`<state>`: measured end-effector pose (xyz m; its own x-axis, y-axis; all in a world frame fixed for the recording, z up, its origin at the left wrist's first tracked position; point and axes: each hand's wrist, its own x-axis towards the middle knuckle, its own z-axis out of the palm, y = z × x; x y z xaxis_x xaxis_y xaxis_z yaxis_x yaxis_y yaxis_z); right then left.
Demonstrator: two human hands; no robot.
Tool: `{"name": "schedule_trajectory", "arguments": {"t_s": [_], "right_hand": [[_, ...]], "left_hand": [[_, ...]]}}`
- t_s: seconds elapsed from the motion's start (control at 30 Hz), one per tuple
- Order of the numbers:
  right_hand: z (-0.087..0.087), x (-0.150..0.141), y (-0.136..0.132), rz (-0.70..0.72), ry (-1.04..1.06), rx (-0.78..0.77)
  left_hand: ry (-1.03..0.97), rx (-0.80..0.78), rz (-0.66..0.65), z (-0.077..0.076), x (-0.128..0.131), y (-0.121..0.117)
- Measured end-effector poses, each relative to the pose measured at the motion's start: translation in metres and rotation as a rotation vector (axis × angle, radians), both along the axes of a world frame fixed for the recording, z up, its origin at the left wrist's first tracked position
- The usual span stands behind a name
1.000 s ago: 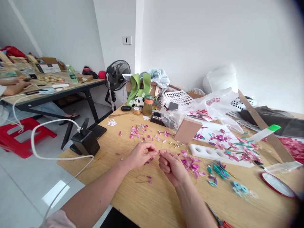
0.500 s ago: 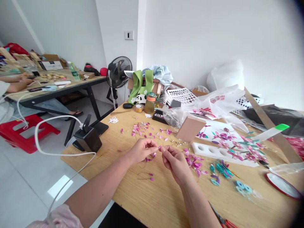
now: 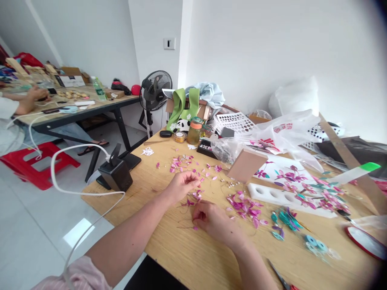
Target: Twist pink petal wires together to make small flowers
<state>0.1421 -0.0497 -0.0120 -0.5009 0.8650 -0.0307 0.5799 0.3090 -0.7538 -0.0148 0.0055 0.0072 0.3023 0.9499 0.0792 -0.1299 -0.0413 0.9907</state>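
Note:
My left hand (image 3: 181, 186) hovers over the wooden table (image 3: 193, 253) with its fingertips pinched on a small pink petal piece on thin wire (image 3: 197, 195). My right hand (image 3: 213, 221) rests lower on the table, fingers curled down over a thin wire stem with a purple bead (image 3: 193, 228); whether it grips the stem is hidden. Loose pink petals (image 3: 181, 163) lie scattered beyond my left hand. A pile of magenta petals (image 3: 246, 207) sits to the right of my right hand.
Teal petals (image 3: 286, 219), a white foam block with holes (image 3: 281, 196), a brown card (image 3: 244, 165), scissors (image 3: 279, 278), plastic bags and a jar (image 3: 193, 132) crowd the table. A black box with white cable (image 3: 116, 177) sits at the left edge. Another person works at a far table (image 3: 60, 114).
My right hand has dropped from beside my left hand down to the table near the wire stem. My left hand stays pinched. The view has shifted slightly.

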Motion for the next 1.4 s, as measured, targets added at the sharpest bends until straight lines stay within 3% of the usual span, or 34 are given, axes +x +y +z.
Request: {"name": "schedule_trajectory", "arguments": {"t_s": [0.27, 0.67, 0.83, 1.1, 1.4], "right_hand": [[0.010, 0.000, -0.003, -0.001, -0.046, 0.023], [0.022, 0.001, 0.007, -0.267, 0.421, -0.094], [0.019, 0.005, 0.011, -0.346, 0.582, -0.131], [0.020, 0.006, 0.012, -0.485, 0.774, -0.287], [0.016, 0.002, 0.011, -0.392, 0.749, -0.351]], "left_hand": [[0.092, 0.067, -0.050, 0.003, 0.001, -0.003], [0.545, 0.349, 0.025, -0.006, 0.005, -0.012], [0.421, 0.257, -0.059, -0.007, 0.005, -0.010], [0.387, 0.265, -0.006, -0.004, 0.006, -0.009], [0.280, 0.191, -0.070, -0.006, 0.009, -0.011]]}}
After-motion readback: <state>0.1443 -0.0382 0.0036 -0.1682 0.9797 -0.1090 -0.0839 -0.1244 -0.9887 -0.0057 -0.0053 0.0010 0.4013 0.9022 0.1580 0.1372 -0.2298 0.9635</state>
